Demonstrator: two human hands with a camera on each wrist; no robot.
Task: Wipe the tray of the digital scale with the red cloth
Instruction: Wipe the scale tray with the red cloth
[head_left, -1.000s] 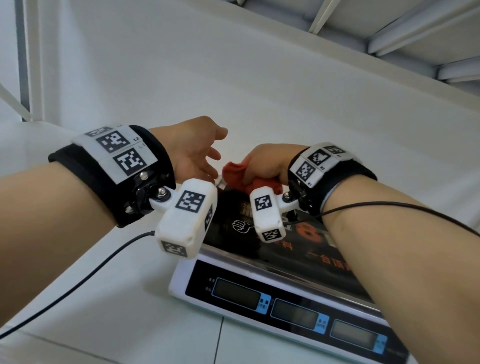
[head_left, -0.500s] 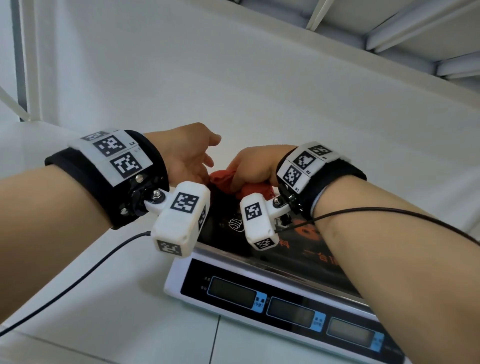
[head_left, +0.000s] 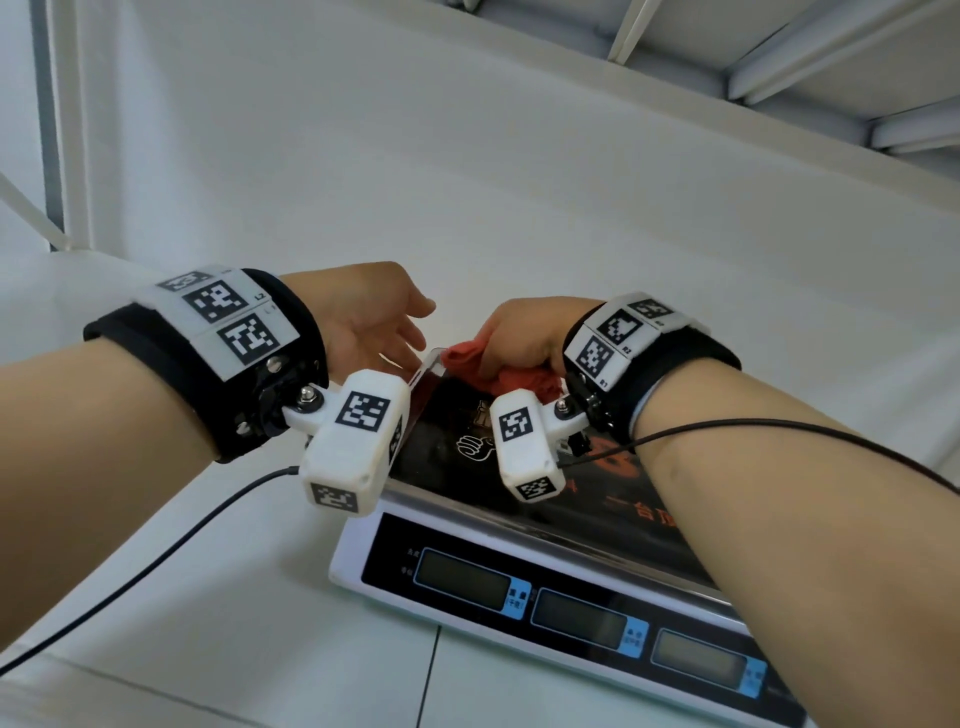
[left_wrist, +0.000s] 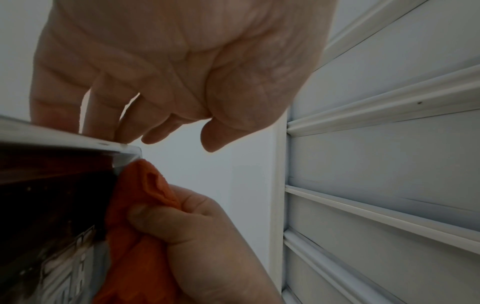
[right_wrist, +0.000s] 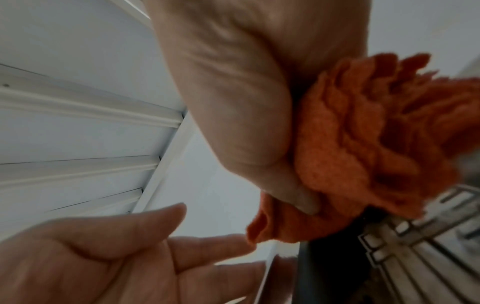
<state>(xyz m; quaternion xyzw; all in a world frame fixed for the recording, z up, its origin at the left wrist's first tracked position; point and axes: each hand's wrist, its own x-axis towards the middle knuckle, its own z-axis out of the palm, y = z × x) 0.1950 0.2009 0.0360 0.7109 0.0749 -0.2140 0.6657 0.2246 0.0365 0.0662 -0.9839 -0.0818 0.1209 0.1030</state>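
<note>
A white digital scale (head_left: 519, 603) stands on the table, its shiny tray (head_left: 441, 436) covered by a dark printed film. My right hand (head_left: 524, 332) grips the bunched red cloth (head_left: 467, 361) and holds it down on the tray's far left corner. The right wrist view shows the cloth (right_wrist: 363, 133) squeezed in the right hand (right_wrist: 233, 113) above the tray (right_wrist: 428, 257). My left hand (head_left: 374, 322) is beside that corner. Its straight fingers (left_wrist: 103, 115) touch the outside of the tray's rim (left_wrist: 78, 142), the thumb held apart. The cloth (left_wrist: 145, 185) lies just past the rim.
The scale's front panel with three displays (head_left: 576, 618) faces me. The white table (head_left: 208, 597) runs out to the left, crossed by a thin black cable (head_left: 156, 556). A white wall (head_left: 467, 182) rises behind the scale, and white shelf rails (head_left: 831, 67) run overhead.
The right hand has moved the cloth a short way back and forth at the tray's far left corner. The left hand has stayed at the tray's left edge.
</note>
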